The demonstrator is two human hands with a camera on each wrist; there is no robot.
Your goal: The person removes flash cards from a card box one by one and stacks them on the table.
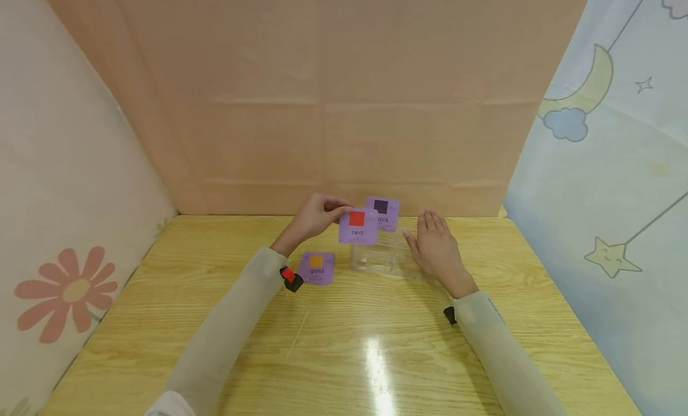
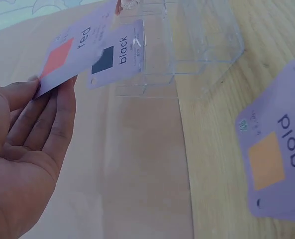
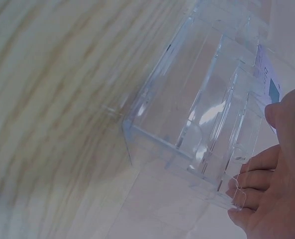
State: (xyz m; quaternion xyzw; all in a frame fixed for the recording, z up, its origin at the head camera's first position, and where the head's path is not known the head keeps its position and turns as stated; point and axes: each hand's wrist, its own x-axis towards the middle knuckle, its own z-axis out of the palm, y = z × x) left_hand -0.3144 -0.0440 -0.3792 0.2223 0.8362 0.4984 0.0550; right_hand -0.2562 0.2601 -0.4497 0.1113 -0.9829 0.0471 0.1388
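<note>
On wooden table (image 1: 328,350): pinching red card (image 1: 357,234) with left hand (image 1: 315,216), resting straight-fingered right hand (image 1: 436,247) against clear rack (image 1: 372,264).

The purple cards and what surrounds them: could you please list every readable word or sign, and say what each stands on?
"red": the red-square card that the left hand holds.
"black": the black-square card standing in the clear rack.
"gold": the orange-square card lying on the table.
The smaller print on all three cards is too small or blurred to read.
So is the marking on the right sleeve.
</note>
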